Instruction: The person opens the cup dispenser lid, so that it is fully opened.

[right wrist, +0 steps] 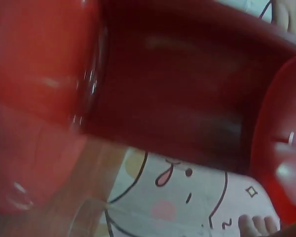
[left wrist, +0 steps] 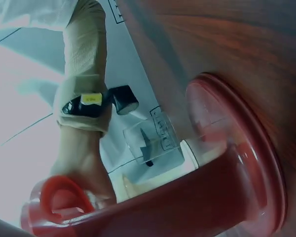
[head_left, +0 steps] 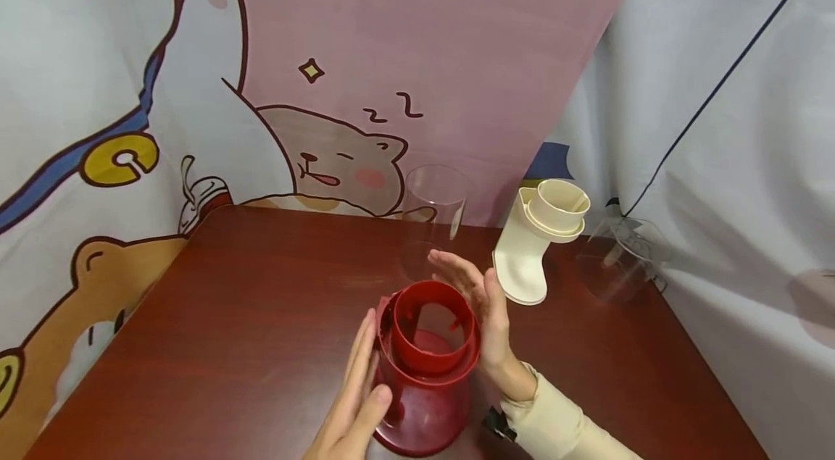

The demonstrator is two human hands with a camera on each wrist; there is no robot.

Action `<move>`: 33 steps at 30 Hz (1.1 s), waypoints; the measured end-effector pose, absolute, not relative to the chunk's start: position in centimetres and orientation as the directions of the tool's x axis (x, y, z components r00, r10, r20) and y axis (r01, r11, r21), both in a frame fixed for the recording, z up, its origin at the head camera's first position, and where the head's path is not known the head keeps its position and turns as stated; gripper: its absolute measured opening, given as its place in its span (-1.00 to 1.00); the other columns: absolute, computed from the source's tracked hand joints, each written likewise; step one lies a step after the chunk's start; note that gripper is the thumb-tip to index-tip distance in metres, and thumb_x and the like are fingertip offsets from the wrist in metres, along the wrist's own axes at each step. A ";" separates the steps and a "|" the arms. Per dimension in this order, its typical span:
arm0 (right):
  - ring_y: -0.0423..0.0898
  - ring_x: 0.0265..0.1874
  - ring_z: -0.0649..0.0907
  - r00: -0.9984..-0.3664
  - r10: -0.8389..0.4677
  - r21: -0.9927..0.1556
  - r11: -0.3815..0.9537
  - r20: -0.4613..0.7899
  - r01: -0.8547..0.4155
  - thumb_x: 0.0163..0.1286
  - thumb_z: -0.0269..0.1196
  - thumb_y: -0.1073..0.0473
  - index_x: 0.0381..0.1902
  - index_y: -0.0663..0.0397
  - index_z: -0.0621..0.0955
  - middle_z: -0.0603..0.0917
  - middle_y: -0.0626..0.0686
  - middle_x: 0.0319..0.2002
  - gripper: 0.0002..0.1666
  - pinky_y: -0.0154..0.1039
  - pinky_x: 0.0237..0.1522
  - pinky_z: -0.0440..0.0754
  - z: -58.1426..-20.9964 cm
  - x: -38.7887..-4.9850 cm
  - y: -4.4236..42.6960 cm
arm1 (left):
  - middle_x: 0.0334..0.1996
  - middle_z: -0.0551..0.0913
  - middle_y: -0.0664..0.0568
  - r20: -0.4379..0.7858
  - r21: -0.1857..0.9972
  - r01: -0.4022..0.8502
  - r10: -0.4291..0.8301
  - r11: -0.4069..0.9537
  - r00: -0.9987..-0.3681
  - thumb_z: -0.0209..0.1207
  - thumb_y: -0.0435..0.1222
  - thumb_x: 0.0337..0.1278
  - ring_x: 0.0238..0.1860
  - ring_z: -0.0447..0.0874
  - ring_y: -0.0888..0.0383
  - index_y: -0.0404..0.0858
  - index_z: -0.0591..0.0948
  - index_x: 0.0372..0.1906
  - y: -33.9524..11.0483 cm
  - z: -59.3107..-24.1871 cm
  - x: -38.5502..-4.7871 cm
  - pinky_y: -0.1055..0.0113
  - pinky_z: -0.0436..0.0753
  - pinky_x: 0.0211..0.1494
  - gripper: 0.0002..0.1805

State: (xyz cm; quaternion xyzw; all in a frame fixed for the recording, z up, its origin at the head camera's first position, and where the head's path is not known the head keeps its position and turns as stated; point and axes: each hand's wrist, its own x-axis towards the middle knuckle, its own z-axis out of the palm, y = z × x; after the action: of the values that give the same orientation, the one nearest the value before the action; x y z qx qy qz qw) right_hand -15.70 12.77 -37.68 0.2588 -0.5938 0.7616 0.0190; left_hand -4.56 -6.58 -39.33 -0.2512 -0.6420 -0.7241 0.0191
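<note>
A red plastic stand with a ring-shaped top and a wide round base is upright on the table, between my two hands. On its left side my left hand lies with straight fingers and thumb apart, palm towards it. From the right my right hand touches or nearly touches the ring, fingers extended. The red stand fills much of the right wrist view, with fingertips at its edges. Across the stand, the left wrist view shows the right forearm in a cream sleeve.
A cream stand of like shape is behind my right hand. One clear cylinder stands at the back of the brown table; another clear container is at the right edge. Printed cloth hangs behind.
</note>
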 end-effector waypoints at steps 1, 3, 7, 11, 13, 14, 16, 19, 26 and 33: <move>-0.07 0.38 0.44 -0.875 -0.262 -0.897 -0.296 0.407 -0.329 0.61 -0.62 -0.15 0.39 0.49 0.21 0.52 -0.06 0.34 -0.12 -0.23 0.41 0.38 -37.8 -15.5 12.6 | 0.63 -0.35 0.04 0.377 0.924 0.338 0.289 -0.177 -0.880 -0.28 -0.49 0.48 0.58 -0.35 0.47 -0.08 -0.19 0.62 -6.5 -39.3 -4.9 0.70 -0.07 0.42 -0.26; -0.12 0.34 0.48 -0.891 -0.234 -0.904 -0.283 0.388 -0.320 0.62 -0.60 -0.15 0.40 0.46 0.22 0.52 -0.06 0.34 -0.14 -0.26 0.35 0.44 -37.9 -14.9 12.3 | 0.63 -0.32 0.03 0.370 0.927 0.335 0.268 -0.168 -0.889 -0.30 -0.43 0.51 0.60 -0.36 0.36 -0.03 -0.18 0.62 -6.3 -39.1 -5.7 0.42 -0.19 0.59 -0.29; -0.17 0.30 0.52 -0.911 -0.160 -0.917 -0.191 0.381 -0.350 0.64 -0.53 -0.12 0.41 0.37 0.27 0.51 -0.05 0.35 -0.21 -0.34 0.31 0.46 -38.1 -13.3 11.4 | 0.62 -0.26 0.21 0.226 0.973 0.209 0.212 -0.097 -0.951 -0.31 -0.20 0.56 0.61 -0.39 0.13 0.25 -0.15 0.59 -5.9 -38.3 -7.0 -0.33 -0.40 0.49 -0.35; -0.16 0.32 0.50 -0.916 -0.100 -0.921 -0.077 0.389 -0.382 0.66 -0.48 -0.04 0.43 0.27 0.32 0.49 0.01 0.38 -0.29 -0.40 0.34 0.40 -38.2 -11.8 10.5 | 0.62 -0.24 0.15 0.207 0.977 0.197 0.166 -0.077 -0.964 -0.33 -0.15 0.56 0.61 -0.36 -0.05 0.20 -0.19 0.60 -5.5 -38.5 -7.7 -0.50 -0.37 0.39 -0.36; -0.15 0.33 0.49 -0.924 -0.078 -0.927 -0.045 0.375 -0.373 0.66 -0.47 -0.03 0.44 0.18 0.34 0.49 0.03 0.38 -0.31 -0.42 0.35 0.38 -38.2 -11.4 10.3 | 0.62 -0.21 0.13 0.228 0.972 0.217 0.151 -0.089 -0.962 -0.34 -0.16 0.55 0.60 -0.29 -0.02 0.16 -0.19 0.61 -5.4 -38.8 -8.1 -0.49 -0.33 0.42 -0.35; -0.14 0.34 0.49 -0.928 -0.071 -0.931 -0.036 0.365 -0.363 0.67 -0.47 -0.02 0.45 0.13 0.35 0.49 0.03 0.38 -0.33 -0.42 0.36 0.37 -38.1 -11.2 10.2 | 0.62 -0.18 0.12 0.247 0.967 0.236 0.143 -0.090 -0.958 -0.35 -0.18 0.55 0.59 -0.25 0.00 0.13 -0.17 0.61 -5.4 -39.0 -8.3 -0.48 -0.31 0.43 -0.36; -0.13 0.35 0.47 -0.936 -0.069 -0.939 -0.018 0.344 -0.344 0.67 -0.47 0.00 0.47 0.03 0.34 0.48 0.02 0.39 -0.35 -0.42 0.36 0.36 -38.1 -11.0 10.1 | 0.61 -0.12 0.13 0.271 0.961 0.260 0.137 -0.093 -0.953 -0.36 -0.18 0.55 0.58 -0.17 0.05 0.13 -0.13 0.61 -5.5 -39.2 -8.7 -0.46 -0.26 0.45 -0.37; -0.18 0.38 0.42 -0.946 -0.113 -0.953 -0.030 0.304 -0.302 0.67 -0.48 -0.04 0.50 -0.07 0.29 0.42 -0.01 0.42 -0.36 -0.44 0.36 0.34 -37.9 -10.7 10.4 | 0.61 -0.09 0.14 0.294 0.955 0.286 0.148 -0.073 -0.944 -0.37 -0.19 0.54 0.59 -0.14 0.03 0.18 -0.10 0.60 -5.9 -39.3 -9.1 -0.46 -0.23 0.46 -0.38; -0.20 0.48 0.29 -0.920 -0.152 -0.932 -0.080 0.361 -0.352 0.66 -0.48 -0.08 0.49 0.25 0.16 0.33 -0.02 0.47 -0.30 -0.46 0.43 0.22 -37.5 -12.4 11.7 | 0.62 -0.23 0.18 0.274 0.962 0.271 0.133 -0.040 -0.952 -0.30 -0.26 0.54 0.60 -0.38 0.01 0.16 -0.16 0.61 -7.1 -38.8 -6.8 -0.55 -0.35 0.35 -0.33; -0.22 0.37 0.44 -0.945 -0.135 -0.951 -0.135 0.296 -0.279 0.66 -0.43 -0.10 0.48 0.13 0.27 0.42 -0.01 0.42 -0.32 -0.44 0.35 0.36 -38.4 -13.1 10.1 | 0.62 -0.11 0.12 0.210 0.977 0.205 0.139 -0.052 -0.968 -0.37 -0.13 0.60 0.61 -0.21 0.01 0.18 -0.11 0.60 -6.4 -38.6 -7.6 -0.11 -0.17 0.61 -0.42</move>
State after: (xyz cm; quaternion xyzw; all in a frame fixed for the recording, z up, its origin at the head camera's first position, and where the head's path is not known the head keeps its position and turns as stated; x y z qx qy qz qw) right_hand -13.10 10.15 -38.38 0.1578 -0.6557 0.7368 0.0488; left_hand -7.58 -6.41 -38.55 -0.1251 -0.6883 -0.7142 0.0229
